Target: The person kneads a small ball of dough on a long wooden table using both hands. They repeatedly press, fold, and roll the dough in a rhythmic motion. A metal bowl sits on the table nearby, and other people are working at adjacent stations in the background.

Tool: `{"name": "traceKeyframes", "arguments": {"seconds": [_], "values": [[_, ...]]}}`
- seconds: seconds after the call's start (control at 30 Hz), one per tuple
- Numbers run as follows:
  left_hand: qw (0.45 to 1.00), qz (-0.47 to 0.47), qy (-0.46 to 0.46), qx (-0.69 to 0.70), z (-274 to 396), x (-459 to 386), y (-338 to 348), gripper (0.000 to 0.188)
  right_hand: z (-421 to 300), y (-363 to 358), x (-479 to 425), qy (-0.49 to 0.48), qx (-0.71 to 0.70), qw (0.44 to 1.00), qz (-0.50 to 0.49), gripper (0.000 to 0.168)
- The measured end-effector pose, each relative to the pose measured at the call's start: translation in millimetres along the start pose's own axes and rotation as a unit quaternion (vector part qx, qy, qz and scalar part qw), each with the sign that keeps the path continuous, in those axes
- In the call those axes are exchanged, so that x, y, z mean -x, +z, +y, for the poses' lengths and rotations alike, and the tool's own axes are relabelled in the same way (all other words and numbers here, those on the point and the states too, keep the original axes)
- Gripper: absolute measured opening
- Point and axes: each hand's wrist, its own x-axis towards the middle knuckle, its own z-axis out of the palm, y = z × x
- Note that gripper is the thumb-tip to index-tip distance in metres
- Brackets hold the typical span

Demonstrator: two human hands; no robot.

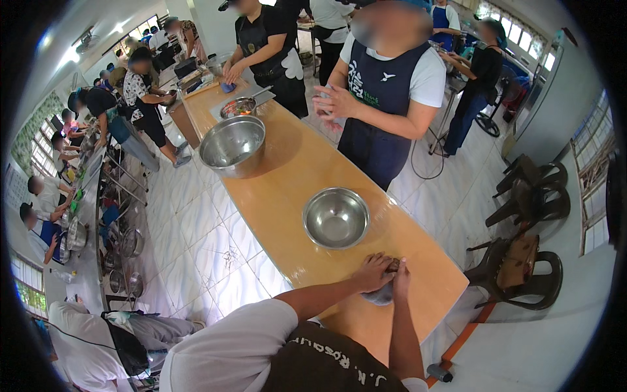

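Both of my hands are close together near the front end of the wooden-topped table. My left hand (pixel 374 272) bends over a small brown thing (pixel 393 265), its fingers touching it from the left. My right hand (pixel 402 280) grips the same thing from the right, thumb pointing up. What it is made of is hard to tell, as my fingers hide most of it. Under my wrists lies a soft grey lump (pixel 379 296), cloth or dough. Just beyond my hands stands a steel mixing bowl (pixel 336 218), with nothing visible inside.
A larger steel bowl (pixel 232 147) stands farther up the table (pixel 274 206). Behind it is a pan (pixel 238 107) with red and orange contents. A person in a dark apron (pixel 379 108) stands across the table, hands together. Brown plastic chairs (pixel 531 274) line the right wall.
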Motion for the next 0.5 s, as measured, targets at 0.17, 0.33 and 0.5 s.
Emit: {"name": "traceKeyframes", "arguments": {"seconds": [0.17, 0.33, 0.5], "values": [[0.99, -0.121, -0.063, -0.039, 38.9, 45.9, -35.6, 0.118, 7.9, -30.2, -8.0, -0.156, 0.212, 0.962, 0.07, 0.054], [0.993, -0.086, -0.007, -0.076, 36.2, 58.8, -29.3, 0.128, 39.0, -3.3, -6.0, -0.202, 0.316, 0.925, 0.067, 0.051], [0.984, -0.079, 0.036, -0.155, 3.1, 73.4, -7.4, 0.103, -38.4, 51.2, 104.0, -0.246, 0.485, 0.839, 0.018, 0.05]]}}
